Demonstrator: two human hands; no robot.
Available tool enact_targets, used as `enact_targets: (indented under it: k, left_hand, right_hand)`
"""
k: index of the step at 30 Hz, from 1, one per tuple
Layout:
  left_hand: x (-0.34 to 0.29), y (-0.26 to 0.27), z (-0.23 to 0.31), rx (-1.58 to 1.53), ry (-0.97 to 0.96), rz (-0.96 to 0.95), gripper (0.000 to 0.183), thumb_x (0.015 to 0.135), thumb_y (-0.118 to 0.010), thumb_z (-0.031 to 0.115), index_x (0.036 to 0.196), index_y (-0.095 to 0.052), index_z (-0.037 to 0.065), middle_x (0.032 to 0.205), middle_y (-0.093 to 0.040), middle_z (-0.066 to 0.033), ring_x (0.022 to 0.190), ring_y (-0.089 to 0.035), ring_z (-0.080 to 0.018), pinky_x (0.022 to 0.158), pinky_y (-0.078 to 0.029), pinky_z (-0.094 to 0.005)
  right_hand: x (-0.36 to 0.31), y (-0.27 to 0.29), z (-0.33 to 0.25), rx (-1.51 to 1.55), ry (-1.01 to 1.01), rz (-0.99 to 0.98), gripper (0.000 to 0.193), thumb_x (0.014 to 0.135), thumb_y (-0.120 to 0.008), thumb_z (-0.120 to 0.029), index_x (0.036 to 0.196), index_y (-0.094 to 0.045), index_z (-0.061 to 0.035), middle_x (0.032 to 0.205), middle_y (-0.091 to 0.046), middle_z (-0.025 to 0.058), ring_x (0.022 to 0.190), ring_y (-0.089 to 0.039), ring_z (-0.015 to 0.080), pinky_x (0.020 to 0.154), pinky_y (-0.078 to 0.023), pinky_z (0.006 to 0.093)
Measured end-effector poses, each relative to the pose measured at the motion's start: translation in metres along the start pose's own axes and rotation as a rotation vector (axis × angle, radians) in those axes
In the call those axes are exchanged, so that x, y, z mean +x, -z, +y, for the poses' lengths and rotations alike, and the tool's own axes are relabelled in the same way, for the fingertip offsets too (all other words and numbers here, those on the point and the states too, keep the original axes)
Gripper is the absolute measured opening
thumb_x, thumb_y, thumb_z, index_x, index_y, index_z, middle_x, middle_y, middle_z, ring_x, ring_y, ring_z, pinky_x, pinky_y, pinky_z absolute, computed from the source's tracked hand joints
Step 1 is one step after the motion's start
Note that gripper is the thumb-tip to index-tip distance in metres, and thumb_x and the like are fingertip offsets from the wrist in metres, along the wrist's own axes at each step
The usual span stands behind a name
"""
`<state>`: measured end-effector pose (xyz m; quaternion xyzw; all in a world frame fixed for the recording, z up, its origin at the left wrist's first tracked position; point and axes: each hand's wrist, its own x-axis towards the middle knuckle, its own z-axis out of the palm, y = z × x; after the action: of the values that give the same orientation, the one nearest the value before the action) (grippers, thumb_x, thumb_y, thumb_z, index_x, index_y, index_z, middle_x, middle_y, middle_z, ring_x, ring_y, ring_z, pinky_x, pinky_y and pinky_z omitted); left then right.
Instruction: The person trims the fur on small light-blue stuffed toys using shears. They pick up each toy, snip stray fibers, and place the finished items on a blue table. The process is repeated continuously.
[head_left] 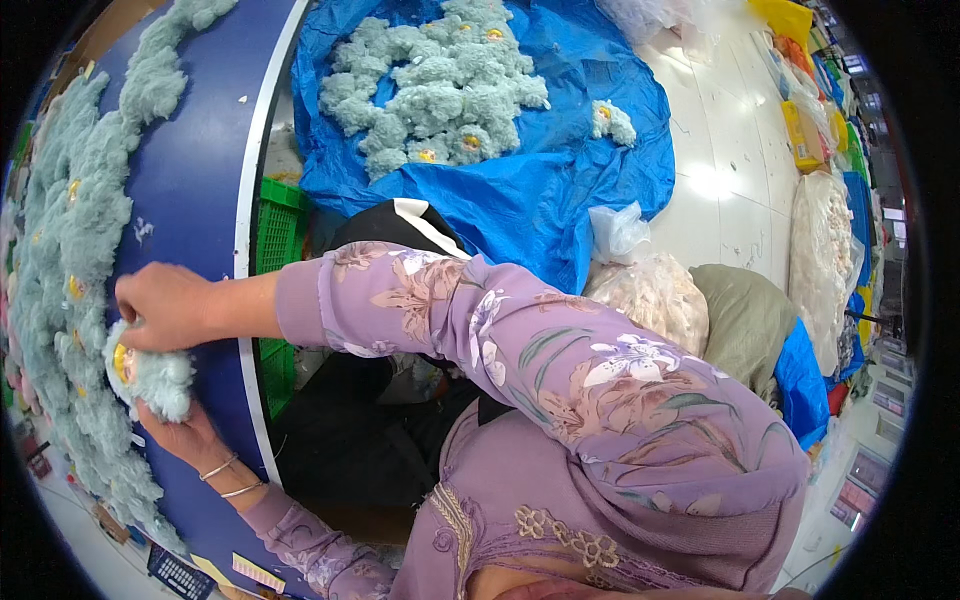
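A small fluffy plush toy [165, 383], pale blue-green with a yellow-trimmed face, is held just above the blue tabletop [195, 150]. My right hand [165, 300], reaching from the upper arm in view, pinches at its face end with bent fingers. Below it, my left hand [180, 432], with thin bracelets at the wrist, grips the toy's underside; its fingertips are partly hidden by the fur. Close beside both hands lies a long heap of similar plush toys [75, 240], some showing yellow-trimmed faces.
A blue tarp [610, 190] on the floor carries another plush pile [450, 90]. Beneath the table's white edge stands a green crate [280, 225]. Filled plastic bags [655, 300] and a grey-green sack [745, 315] lie behind. A black keypad [180, 573] sits by the table's near corner.
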<state>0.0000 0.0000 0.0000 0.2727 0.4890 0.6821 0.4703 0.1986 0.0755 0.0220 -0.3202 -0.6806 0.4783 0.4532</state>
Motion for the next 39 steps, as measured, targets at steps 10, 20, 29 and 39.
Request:
enact_targets:
  k: [10, 20, 29, 39]
  left_hand:
    - [0.008, 0.025, -0.021, -0.038, 0.062, -0.288, 0.037, 0.100, -0.045, 0.024, 0.124, -0.051, -0.003, 0.118, -0.061, -0.0126, 0.104, -0.063, -0.0215, 0.089, -0.052, -0.0360]
    - [0.000, -0.008, -0.006, -0.001, -0.144, -0.139, 0.023, 0.095, -0.052, 0.020, 0.108, -0.060, 0.003, 0.090, -0.064, -0.0024, 0.072, -0.059, -0.0088, 0.063, -0.049, -0.0251]
    - [-0.005, -0.014, -0.002, 0.007, -0.283, -0.163, 0.028, 0.093, -0.059, 0.023, 0.111, -0.058, 0.002, 0.093, -0.063, -0.0027, 0.075, -0.059, -0.0085, 0.064, -0.050, -0.0265]
    - [-0.008, -0.006, -0.001, 0.562, -0.408, -0.158, 0.040, 0.085, -0.069, 0.025, 0.111, -0.060, -0.004, 0.094, -0.067, -0.0086, 0.081, -0.062, -0.0141, 0.074, -0.051, -0.0289]
  right_hand:
    - [0.010, -0.007, 0.023, 0.061, 0.097, 0.058, 0.039, 0.082, -0.067, -0.028, 0.103, -0.059, 0.0041, 0.092, -0.064, 0.0178, 0.082, -0.062, 0.0236, 0.073, -0.050, 0.0367]
    - [0.018, -0.007, 0.011, 0.520, -0.223, 0.008, 0.015, 0.093, -0.059, -0.014, 0.103, -0.057, -0.0030, 0.062, -0.047, -0.0026, 0.049, -0.039, 0.0055, 0.045, -0.031, 0.0237]
    - [0.015, -0.020, 0.011, 0.523, -0.151, -0.023, 0.022, 0.095, -0.055, -0.012, 0.115, -0.054, -0.0031, 0.062, -0.045, -0.0024, 0.050, -0.039, 0.0061, 0.045, -0.032, 0.0233]
    - [0.016, -0.023, 0.017, 0.539, -0.265, -0.016, 0.021, 0.088, -0.050, -0.004, 0.109, -0.054, -0.0033, 0.062, -0.045, -0.0013, 0.049, -0.037, 0.0061, 0.044, -0.031, 0.0234]
